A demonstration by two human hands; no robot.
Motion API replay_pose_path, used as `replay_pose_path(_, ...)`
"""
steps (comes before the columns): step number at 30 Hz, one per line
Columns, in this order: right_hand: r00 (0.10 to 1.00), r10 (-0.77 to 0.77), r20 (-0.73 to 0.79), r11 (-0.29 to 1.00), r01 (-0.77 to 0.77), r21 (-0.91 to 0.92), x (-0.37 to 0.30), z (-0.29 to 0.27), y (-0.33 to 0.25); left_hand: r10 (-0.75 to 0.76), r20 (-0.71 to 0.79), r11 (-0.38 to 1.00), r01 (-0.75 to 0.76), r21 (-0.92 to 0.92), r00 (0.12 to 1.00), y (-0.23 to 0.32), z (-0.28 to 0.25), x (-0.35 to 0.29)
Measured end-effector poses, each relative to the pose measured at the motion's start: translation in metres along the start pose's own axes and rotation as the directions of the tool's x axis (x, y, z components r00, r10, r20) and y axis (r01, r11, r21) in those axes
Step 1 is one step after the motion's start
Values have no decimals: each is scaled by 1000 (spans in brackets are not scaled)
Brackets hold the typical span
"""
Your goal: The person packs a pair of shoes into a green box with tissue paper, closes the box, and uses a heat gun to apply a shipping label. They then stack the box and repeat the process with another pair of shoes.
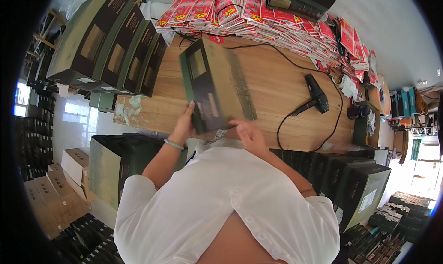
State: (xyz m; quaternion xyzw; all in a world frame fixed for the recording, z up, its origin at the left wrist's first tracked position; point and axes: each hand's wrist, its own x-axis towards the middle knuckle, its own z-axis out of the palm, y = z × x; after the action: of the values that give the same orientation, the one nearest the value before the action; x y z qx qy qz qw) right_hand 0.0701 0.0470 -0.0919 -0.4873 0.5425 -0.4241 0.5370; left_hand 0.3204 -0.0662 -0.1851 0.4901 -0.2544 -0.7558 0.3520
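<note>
Presently, a dark green box (217,86) lies tilted on the wooden table (286,98) near its front edge. The left hand (183,125) grips the box's near left corner, fingers pressed to its side. The right hand (247,134) rests on the near right edge, fingers curled against it. A black hair dryer (316,95) lies well apart to the right; red packets (258,15) line the far edge.
</note>
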Motion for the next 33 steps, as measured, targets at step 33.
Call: replay_pose_path(33,506,149,-849,839,-520,-162,14,-157,214,223,650,-330,-571,752,727,33,22,47)
